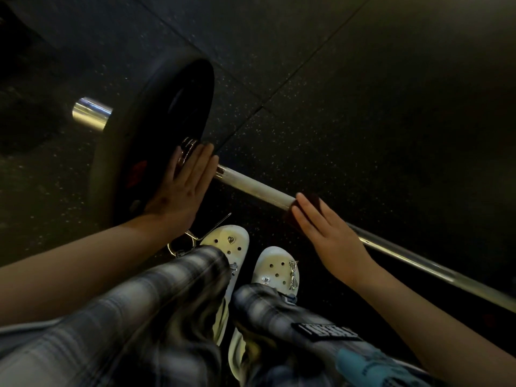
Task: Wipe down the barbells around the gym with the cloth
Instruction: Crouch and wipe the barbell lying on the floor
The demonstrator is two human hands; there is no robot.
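All background is dark speckled floor (363, 79). Barbell (259, 191) runs from centre to lower right, its black plate (156, 121) at centre left. Left hand (181, 188) is flat, fingers straight, pressing the plate face. Right hand (329, 233) lays extended fingers over the dark cloth (317, 201) on the bar, centre frame. White clogs (275, 268) sit below.

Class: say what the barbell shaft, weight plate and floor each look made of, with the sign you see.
Barbell shaft: metal, likely steel; bright glints, a duller rough-looking band near the plate.
Weight plate: matte black, probably rubber-coated; no shine.
Floor: dark speckled tiles, likely rubber; visible seams.
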